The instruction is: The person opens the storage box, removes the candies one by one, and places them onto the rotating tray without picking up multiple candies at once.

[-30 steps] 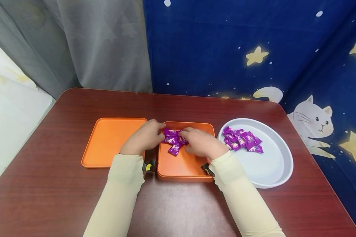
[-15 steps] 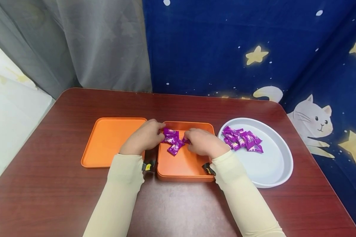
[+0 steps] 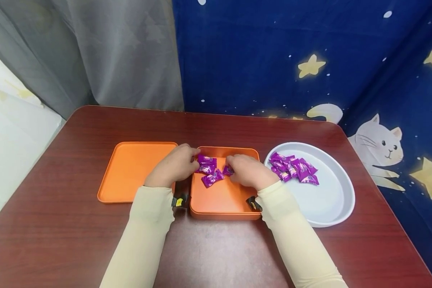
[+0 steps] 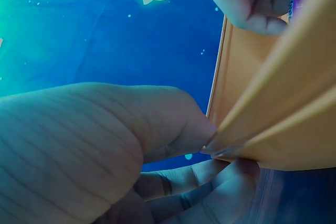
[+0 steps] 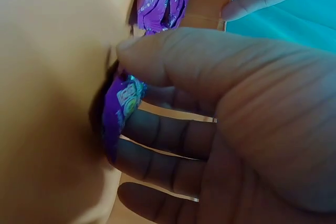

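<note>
An orange box (image 3: 223, 202), without a lid on it, stands at the middle of the table. My left hand (image 3: 173, 165) pinches its rim at the far left corner; thumb (image 4: 181, 124) and fingers meet on the box wall in the left wrist view. Inside, several purple-wrapped candies (image 3: 207, 161) lie in a small cluster by the far left side. Within the box, to the right of that cluster, my right hand (image 3: 251, 173) holds one purple-wrapped candy (image 5: 122, 106) between thumb and fingers, close over the floor.
A flat orange lid (image 3: 138, 170) lies to the left of the box. On the right stands a round white tray (image 3: 331, 196) with a heap of purple candies (image 3: 299, 169). Curtains (image 3: 237, 52) hang beyond the table's (image 3: 219, 252) far edge.
My right hand has drawn slightly right, away from the cluster, with a candy in its fingers. The left hand keeps its place on the box rim.
</note>
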A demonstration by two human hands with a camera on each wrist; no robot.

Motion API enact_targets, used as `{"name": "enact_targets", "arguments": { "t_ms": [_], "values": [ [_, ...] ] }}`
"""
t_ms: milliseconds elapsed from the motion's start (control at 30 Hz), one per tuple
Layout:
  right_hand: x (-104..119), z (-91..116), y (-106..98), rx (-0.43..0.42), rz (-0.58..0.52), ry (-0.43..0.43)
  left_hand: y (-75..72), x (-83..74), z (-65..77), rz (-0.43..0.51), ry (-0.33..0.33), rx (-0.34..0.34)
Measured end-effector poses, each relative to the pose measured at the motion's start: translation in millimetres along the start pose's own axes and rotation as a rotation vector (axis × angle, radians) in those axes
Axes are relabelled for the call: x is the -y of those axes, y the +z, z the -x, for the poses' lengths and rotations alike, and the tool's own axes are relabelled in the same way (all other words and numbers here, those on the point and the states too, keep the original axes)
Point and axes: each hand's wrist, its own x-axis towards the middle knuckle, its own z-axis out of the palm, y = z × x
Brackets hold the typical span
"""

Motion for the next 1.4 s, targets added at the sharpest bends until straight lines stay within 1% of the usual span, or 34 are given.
{"name": "enact_targets", "arguments": {
  "t_ms": [200, 400, 533, 700, 833, 933, 1167, 1400],
  "values": [
    [0.1, -1.2, 0.4, 0.034, 0.011, -0.006, -0.4, 0.9, 0.9, 0.003, -0.008, 0.01],
    [-0.4, -2.3, 0.3, 0.041, -0.008, 0.004, -1.0, 1.1, 1.1, 0.012, -0.01, 0.009],
    [-1.9, -2.9, 0.6, 0.051, 0.0, -0.002, -0.9, 1.3, 0.4, 0.01, -0.012, 0.013],
    [-2.8, -2.9, 0.4, 0.064, -0.034, 0.013, -1.2, 1.1, -0.2, 0.009, -0.011, 0.014],
    [-2.1, -2.2, -0.8, 0.06, -0.062, 0.022, -1.3, 1.3, -0.6, 0.007, -0.009, 0.013],
    [-1.6, -1.6, -1.1, 0.051, -0.067, 0.012, -1.2, 1.4, -0.8, 0.006, -0.009, 0.013],
    [-1.1, -0.7, -0.9, 0.03, -0.023, -0.01, -0.7, 1.6, -0.9, 0.006, -0.013, 0.018],
    [-0.3, 1.8, -3.1, 0.001, -0.012, -0.025, 0.0, 1.4, -1.0, 0.0, -0.014, 0.012]
  ]
}}
